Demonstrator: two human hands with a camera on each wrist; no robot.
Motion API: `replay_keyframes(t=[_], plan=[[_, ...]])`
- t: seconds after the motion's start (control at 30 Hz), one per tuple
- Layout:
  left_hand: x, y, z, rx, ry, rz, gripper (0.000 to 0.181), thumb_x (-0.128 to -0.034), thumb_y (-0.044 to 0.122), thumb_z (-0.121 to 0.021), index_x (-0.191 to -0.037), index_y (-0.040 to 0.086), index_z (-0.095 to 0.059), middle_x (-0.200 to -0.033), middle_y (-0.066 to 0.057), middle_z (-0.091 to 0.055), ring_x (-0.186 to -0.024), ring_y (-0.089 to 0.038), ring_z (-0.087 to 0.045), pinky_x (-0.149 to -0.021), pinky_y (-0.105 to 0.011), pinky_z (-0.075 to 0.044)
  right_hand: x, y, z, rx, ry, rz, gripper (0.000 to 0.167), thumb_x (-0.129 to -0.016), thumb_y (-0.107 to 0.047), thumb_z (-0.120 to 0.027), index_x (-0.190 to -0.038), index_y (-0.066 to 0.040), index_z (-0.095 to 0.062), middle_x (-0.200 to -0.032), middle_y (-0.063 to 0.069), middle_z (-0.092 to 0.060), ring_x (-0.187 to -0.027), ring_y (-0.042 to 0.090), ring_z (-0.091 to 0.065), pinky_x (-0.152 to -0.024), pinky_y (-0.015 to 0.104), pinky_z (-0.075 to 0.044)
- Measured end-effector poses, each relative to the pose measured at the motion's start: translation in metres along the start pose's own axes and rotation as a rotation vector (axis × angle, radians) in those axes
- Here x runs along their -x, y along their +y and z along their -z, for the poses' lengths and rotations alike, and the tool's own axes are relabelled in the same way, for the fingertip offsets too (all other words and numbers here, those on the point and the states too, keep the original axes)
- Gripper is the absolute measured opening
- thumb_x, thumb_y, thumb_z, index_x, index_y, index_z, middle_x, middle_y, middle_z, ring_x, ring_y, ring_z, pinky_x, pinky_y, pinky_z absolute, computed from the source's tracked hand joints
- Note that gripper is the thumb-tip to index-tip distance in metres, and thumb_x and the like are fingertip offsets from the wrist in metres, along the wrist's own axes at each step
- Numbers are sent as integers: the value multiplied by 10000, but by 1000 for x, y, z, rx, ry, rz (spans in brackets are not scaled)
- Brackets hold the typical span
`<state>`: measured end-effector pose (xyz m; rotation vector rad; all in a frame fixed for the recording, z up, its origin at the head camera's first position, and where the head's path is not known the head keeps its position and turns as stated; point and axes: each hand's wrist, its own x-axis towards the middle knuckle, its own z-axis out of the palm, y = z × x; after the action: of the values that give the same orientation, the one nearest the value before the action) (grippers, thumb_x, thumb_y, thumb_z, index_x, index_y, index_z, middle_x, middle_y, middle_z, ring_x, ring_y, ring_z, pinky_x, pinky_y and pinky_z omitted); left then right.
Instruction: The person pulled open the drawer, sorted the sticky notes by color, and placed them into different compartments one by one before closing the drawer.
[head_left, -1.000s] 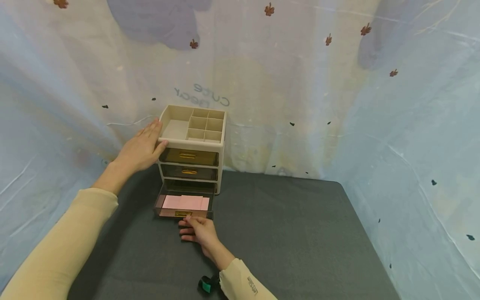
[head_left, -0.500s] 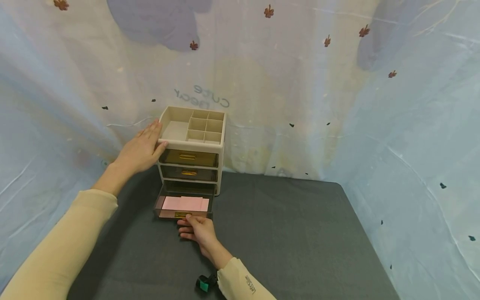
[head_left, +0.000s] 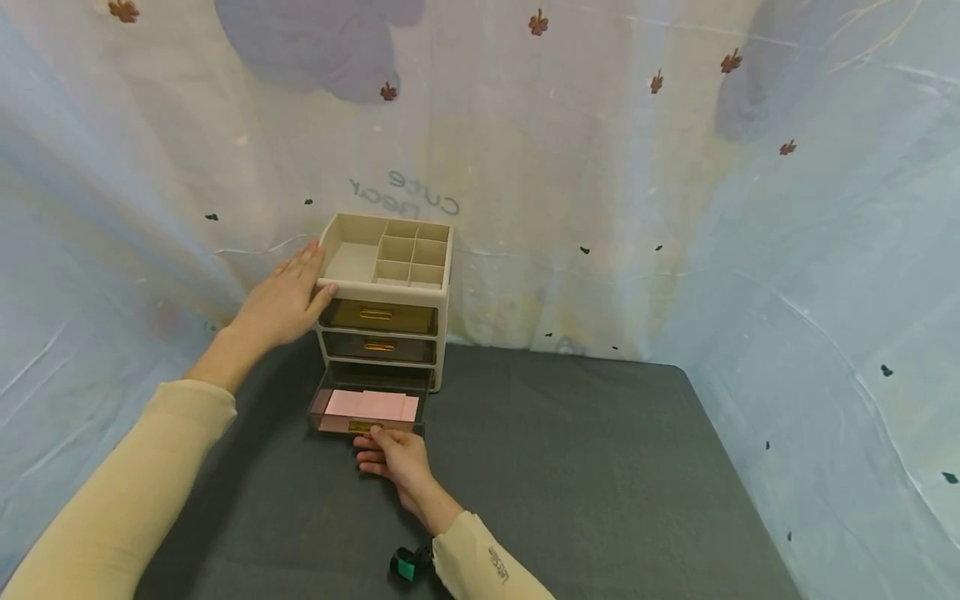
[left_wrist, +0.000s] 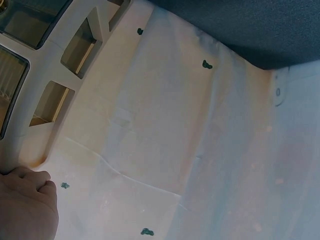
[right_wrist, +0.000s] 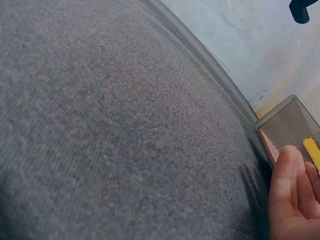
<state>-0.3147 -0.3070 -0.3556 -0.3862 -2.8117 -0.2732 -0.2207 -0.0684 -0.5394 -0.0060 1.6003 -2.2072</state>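
Note:
A cream desktop drawer organizer stands at the back left of the table. My left hand rests against its upper left side, fingers laid along the side and thumb at the front corner; the left wrist view shows this hand beside the organizer's cut-out side wall. The smoky see-through bottom drawer is pulled out, with pink paper slips inside. My right hand pinches its gold handle at the thumb, the other fingers extended below. In the right wrist view the handle shows beyond the fingertips.
Two upper drawers are closed. The organizer's top tray has several compartments. A black strap with a green patch is by my right sleeve. Printed curtains enclose the dark grey table.
The bottom drawer and my right hand have moved very slightly inward, toward the organizer. My left hand keeps its place on the side.

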Motion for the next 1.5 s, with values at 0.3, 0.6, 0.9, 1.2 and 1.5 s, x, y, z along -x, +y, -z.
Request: replay_keyframes(t=[0.3, 0.6, 0.9, 1.2, 1.5], plan=[[0, 0, 1, -4, 7, -3, 778, -1129, 487, -296, -1648, -44, -64, -1721, -247, -46, -1585, -424, -102, -1277, -595, -123, -7, -2, -1, 1, -2, 26, 288, -1051, -204, -641, -1119, 57, -743, -1040, 196, -781, -727, 118, -729, -707, 294, -651], [1, -1, -1, -3, 9, -5, 774, -1130, 484, -295, -1649, -40, -61, -1723, -239, -30, -1586, -424, -93, -1273, -604, -129, -15, -5, -2, -5, 12, 39, 273, -1061, -177, -621, -1120, 62, -739, -1041, 212, -778, -713, 111, -726, -698, 288, -649], [1, 1, 1, 3, -3, 6, 782, -1129, 496, -282, -1648, -43, -56, -1726, -231, -8, -1587, -423, -73, -1274, -606, -115, -22, -9, -1, 14, 19, 49, 310, -1058, -192, -628, -1142, 85, -736, -1058, 222, -773, -710, 100, -724, -712, 295, -651], [1, 1, 0, -8, -2, -5, 783, -1129, 503, -269, -1647, -49, -65, -1723, -243, -24, -1582, -434, -101, -1268, -614, -139, -29, -15, -1, 5, 29, 49, 299, -1062, -185, -623, -1144, 79, -736, -1051, 211, -777, -714, 103, -725, -704, 284, -648], [1, 2, 1, -5, 3, 1, 780, -1129, 492, -292, -1649, -43, -65, -1727, -229, -17, -1586, -425, -94, -1279, -593, -114, -41, -21, 0, 14, 49, 39, 299, -1059, -193, -630, -1134, 77, -735, -1047, 210, -777, -706, 110, -723, -706, 292, -649]])
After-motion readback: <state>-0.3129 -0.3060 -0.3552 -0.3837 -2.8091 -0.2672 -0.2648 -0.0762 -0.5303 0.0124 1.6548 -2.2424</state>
